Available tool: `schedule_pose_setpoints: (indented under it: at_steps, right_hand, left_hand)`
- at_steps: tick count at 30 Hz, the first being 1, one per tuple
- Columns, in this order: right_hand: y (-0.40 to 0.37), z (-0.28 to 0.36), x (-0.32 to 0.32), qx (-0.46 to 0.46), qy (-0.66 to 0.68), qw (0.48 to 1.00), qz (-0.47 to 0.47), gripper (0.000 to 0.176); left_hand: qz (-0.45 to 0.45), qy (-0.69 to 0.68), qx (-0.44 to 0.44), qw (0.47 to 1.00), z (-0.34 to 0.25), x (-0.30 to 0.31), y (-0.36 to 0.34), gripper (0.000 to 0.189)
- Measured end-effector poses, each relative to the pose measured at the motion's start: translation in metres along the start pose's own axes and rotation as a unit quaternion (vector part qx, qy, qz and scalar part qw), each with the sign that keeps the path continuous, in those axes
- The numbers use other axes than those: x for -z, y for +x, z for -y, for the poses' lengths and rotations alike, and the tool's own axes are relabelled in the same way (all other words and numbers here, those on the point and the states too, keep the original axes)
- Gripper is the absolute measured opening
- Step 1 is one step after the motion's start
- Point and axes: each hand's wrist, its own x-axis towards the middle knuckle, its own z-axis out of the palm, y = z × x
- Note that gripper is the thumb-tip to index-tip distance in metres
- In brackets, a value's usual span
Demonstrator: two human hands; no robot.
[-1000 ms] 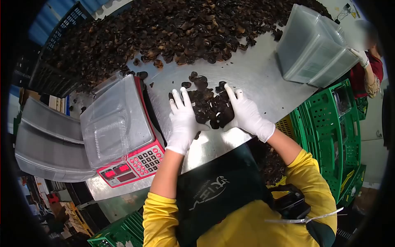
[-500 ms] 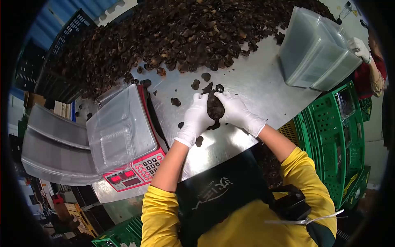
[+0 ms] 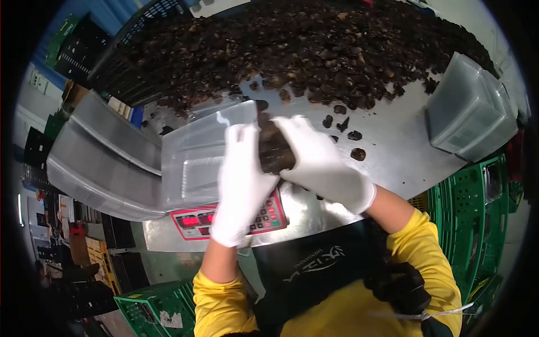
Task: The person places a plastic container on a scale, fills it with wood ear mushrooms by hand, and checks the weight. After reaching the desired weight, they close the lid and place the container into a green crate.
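The gloved left hand (image 3: 241, 174) and right hand (image 3: 325, 163) are cupping a clump of dark wood-ear-like pieces (image 3: 275, 149), palms facing, presumably because loose pieces need support from both sides. The clump is being held just beside a clear plastic tub (image 3: 196, 157); contact is not showing clearly. A digital scale (image 3: 195, 221) is bearing the tub, apparently giving level footing.

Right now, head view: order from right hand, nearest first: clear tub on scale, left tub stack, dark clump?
1. Dark clump: between left hand and right hand.
2. Clear tub on scale: left of clump.
3. Left tub stack: farthest left, past that tub.
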Motion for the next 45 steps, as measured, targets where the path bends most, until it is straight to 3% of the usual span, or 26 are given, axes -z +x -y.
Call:
schedule_pose_setpoints:
  at_steps: [1, 2, 5, 9, 13, 15, 17, 19, 21, 23, 24, 25, 26, 27, 29, 31, 32, 33, 35, 37, 39, 40, 41, 43, 44, 45]
  right_hand:
    - [0.014, 0.022, -0.009, -0.028, 0.000, 0.998, 0.052, 0.069]
    - [0.023, 0.030, -0.028, 0.041, 0.002, 0.999, 0.035, 0.071]
    - [0.056, 0.060, -0.084, 0.041, -0.022, 0.995, 0.091, 0.055]
    - [0.071, 0.063, -0.128, 0.089, -0.114, 0.981, 0.132, 0.070]
    - [0.068, 0.066, -0.116, 0.132, -0.174, 0.957, 0.193, 0.086]
    - [0.063, 0.070, -0.108, 0.109, -0.199, 0.956, 0.184, 0.084]
    - [0.058, 0.064, -0.102, 0.180, -0.202, 0.958, 0.092, 0.082]
    - [0.056, 0.069, -0.091, 0.159, -0.232, 0.946, 0.162, 0.070]
    - [0.048, 0.050, -0.085, 0.203, -0.162, 0.957, 0.128, 0.062]
    - [0.044, 0.022, -0.063, 0.152, -0.132, 0.973, 0.109, 0.051]
    - [0.043, 0.002, -0.043, 0.117, -0.135, 0.980, 0.082, 0.043]
    - [0.042, -0.039, -0.041, 0.104, -0.094, 0.990, -0.023, 0.033]
    - [0.038, -0.073, -0.031, 0.067, -0.155, 0.983, -0.074, 0.033]
    - [0.031, -0.109, -0.016, 0.032, -0.210, 0.972, -0.096, 0.035]
    - [0.018, -0.144, 0.015, -0.120, -0.312, 0.942, -0.026, 0.038]
    - [-0.004, -0.172, 0.014, -0.107, -0.300, 0.947, -0.025, 0.036]
    - [-0.011, -0.186, 0.012, -0.092, -0.291, 0.952, -0.026, 0.034]
    - [-0.015, -0.197, 0.011, -0.090, -0.288, 0.953, -0.024, 0.034]
    - [-0.023, -0.214, 0.008, -0.079, -0.215, 0.973, -0.023, 0.031]
    - [-0.032, -0.216, 0.016, -0.056, -0.187, 0.979, -0.065, 0.031]
    - [-0.042, -0.201, 0.034, -0.136, -0.026, 0.983, -0.124, 0.029]
    - [-0.048, -0.203, 0.043, -0.144, -0.048, 0.984, -0.091, 0.040]
    - [-0.054, -0.200, 0.047, -0.144, -0.046, 0.984, -0.091, 0.040]
    - [-0.066, -0.181, 0.054, -0.131, -0.103, 0.986, -0.007, 0.060]
    - [-0.071, -0.191, 0.043, -0.085, -0.203, 0.975, 0.017, 0.078]
    - [-0.072, -0.188, 0.039, -0.055, -0.230, 0.971, 0.035, 0.079]
  left_hand:
    - [-0.005, 0.007, 0.020, 1.000, 0.011, 0.020, -0.005, 0.058]
    - [-0.017, 0.036, 0.004, 0.999, 0.023, 0.038, -0.010, 0.059]
    - [-0.023, 0.033, 0.026, 0.999, 0.069, 0.077, -0.024, 0.057]
    - [0.070, 0.079, 0.055, 0.993, 0.129, 0.089, -0.039, 0.059]
    - [0.144, 0.028, 0.101, 0.984, 0.139, 0.094, -0.048, 0.088]
    - [0.139, 0.044, 0.106, 0.984, 0.129, 0.101, -0.051, 0.089]
    - [0.145, 0.098, 0.120, 0.977, 0.109, 0.103, -0.047, 0.091]
    - [0.115, 0.137, 0.087, 0.980, 0.109, 0.100, -0.051, 0.093]
    - [0.116, 0.147, 0.120, 0.975, 0.098, 0.102, -0.052, 0.092]
    - [0.110, 0.168, 0.124, 0.972, 0.086, 0.106, -0.055, 0.089]
    - [0.094, 0.188, 0.113, 0.971, 0.086, 0.106, -0.058, 0.088]
    - [0.080, 0.210, 0.105, 0.969, 0.085, 0.106, -0.061, 0.086]
    - [0.060, 0.209, 0.114, 0.969, 0.076, 0.104, -0.062, 0.082]
    - [0.021, 0.224, 0.094, 0.970, 0.067, 0.100, -0.065, 0.075]
    - [-0.044, 0.126, 0.063, 0.989, 0.032, 0.077, -0.065, 0.062]
    - [0.037, 0.005, 0.033, 0.999, 0.006, 0.035, -0.066, 0.053]
    - [0.144, 0.021, 0.004, 0.989, -0.007, 0.012, -0.065, 0.050]
    - [0.176, -0.007, -0.058, 0.983, -0.009, -0.022, -0.063, 0.055]
    - [0.236, 0.044, -0.018, 0.971, -0.005, -0.080, -0.070, 0.078]
    - [0.238, 0.113, -0.005, 0.964, 0.002, -0.119, -0.071, 0.079]
    - [0.229, 0.191, 0.011, 0.954, 0.009, -0.146, -0.076, 0.078]
    - [0.151, 0.203, -0.024, 0.967, 0.012, -0.156, -0.080, 0.064]
    - [0.152, 0.204, -0.023, 0.967, 0.015, -0.164, -0.083, 0.064]
    - [0.122, 0.126, 0.009, 0.984, 0.023, -0.177, -0.085, 0.043]
    - [0.082, 0.118, -0.012, 0.990, 0.028, -0.185, -0.083, 0.022]
    - [0.081, 0.120, -0.012, 0.989, 0.026, -0.187, -0.075, 0.022]
